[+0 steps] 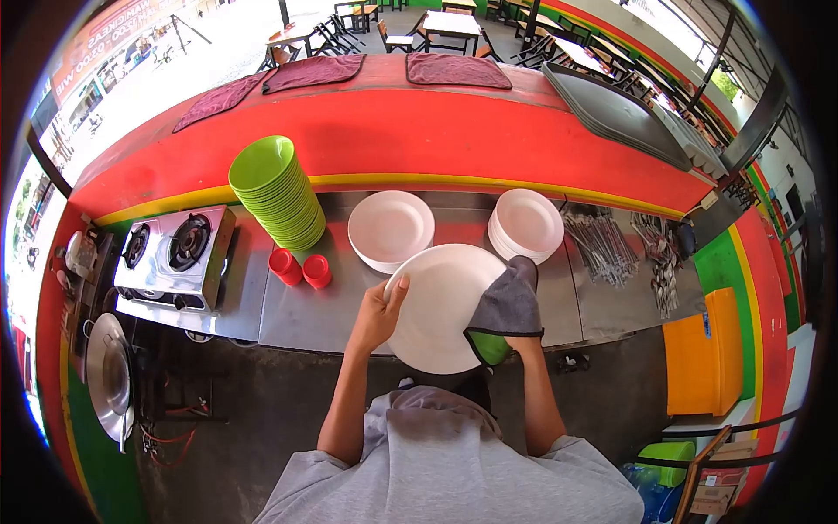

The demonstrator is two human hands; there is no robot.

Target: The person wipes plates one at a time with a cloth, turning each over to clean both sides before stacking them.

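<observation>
A large white plate (436, 306) is held up in front of my body, before the steel counter's near edge. My left hand (377, 316) grips its left rim, thumb on the upper face and fingers behind. A grey cloth with a green underside (508, 301) drapes over the plate's right rim. My right hand (522, 344) is closed on this cloth at the rim; most of its fingers are hidden under the fabric. Just beyond the plate stand two stacks of white plates, a left stack (390, 229) and a right stack (529, 224).
Along the counter (349, 306) are a two-burner stove (179, 258), a tall stack of green bowls (279, 196), two red cups (301, 269) and piles of cutlery (602, 249). A red ledge (375, 131) behind carries maroon cloths (458, 70) and dark trays (611, 113). A wok (109, 371) hangs at left.
</observation>
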